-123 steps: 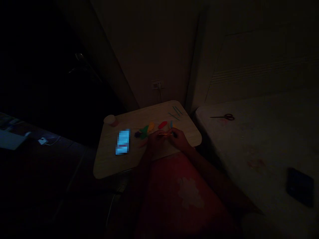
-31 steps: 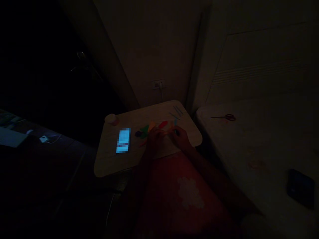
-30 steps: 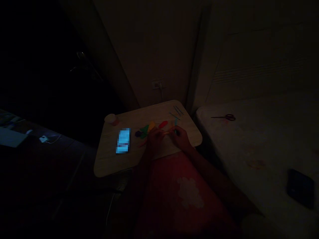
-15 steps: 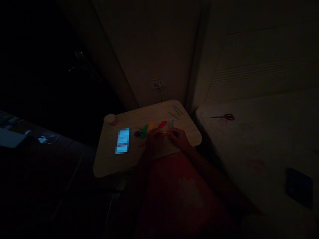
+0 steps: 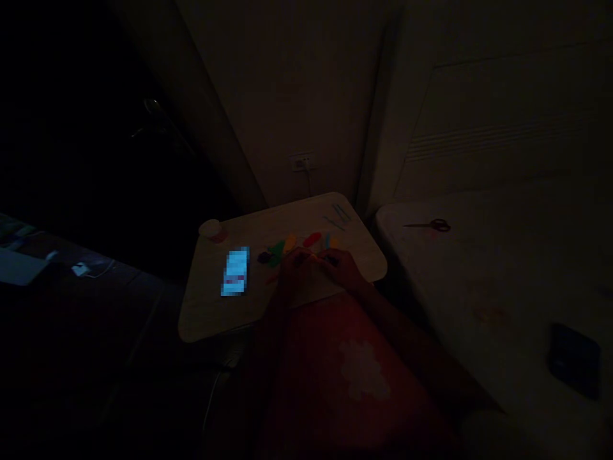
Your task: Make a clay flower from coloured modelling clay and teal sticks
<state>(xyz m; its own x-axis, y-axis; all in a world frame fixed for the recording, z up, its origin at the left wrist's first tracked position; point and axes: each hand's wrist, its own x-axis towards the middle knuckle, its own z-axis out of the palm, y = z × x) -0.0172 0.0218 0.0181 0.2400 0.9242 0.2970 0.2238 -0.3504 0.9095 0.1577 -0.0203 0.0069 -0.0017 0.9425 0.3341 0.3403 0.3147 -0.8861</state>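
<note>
Your right hand [image 5: 341, 265] has its fingertips closer to those of your left hand [image 5: 293, 267] than four seconds ago, and the orange piece [image 5: 314, 256], then a longer strip, shows only as a short bit. Both hands' fingers are pinched narrow on it, over your side of the table [image 5: 205, 306]. Just beyond your fingers lie a red piece [image 5: 312, 239] and a blue strip [image 5: 328, 240]; to the left, a green piece [image 5: 276, 251]. Farther out are your phone [image 5: 235, 271], a cup [image 5: 211, 230] and, off the table, scissors [image 5: 438, 225].
</note>
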